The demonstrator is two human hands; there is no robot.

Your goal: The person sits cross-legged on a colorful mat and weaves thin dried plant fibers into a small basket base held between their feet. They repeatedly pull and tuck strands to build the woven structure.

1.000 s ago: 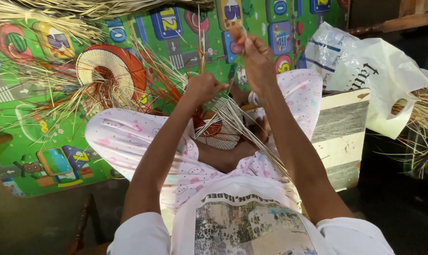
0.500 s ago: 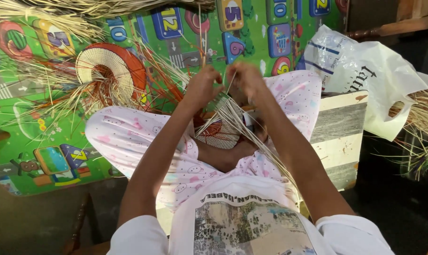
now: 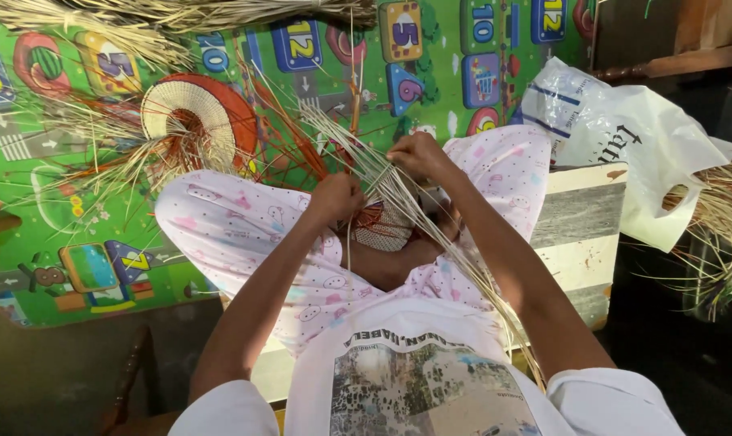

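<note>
My left hand (image 3: 337,196) is closed on the small woven piece (image 3: 380,226), an orange and pale disc held over my lap. My right hand (image 3: 417,154) pinches a pale straw strand (image 3: 394,187) just above that piece. Long straw strands fan out from the work, some running up toward the mat and some down past my right forearm. I sit cross-legged in pale pink patterned trousers (image 3: 229,230) and a white printed shirt.
A finished round woven disc (image 3: 195,121) with an orange rim lies on the green play mat (image 3: 75,202) among loose straw. A straw bundle (image 3: 180,16) lies at the top. A white plastic bag (image 3: 632,145) and more straw (image 3: 729,234) sit right, beside a wooden board (image 3: 580,234).
My right hand has come down from a raised position to just above the woven piece, drawing the strand in. My left hand stays on the piece.
</note>
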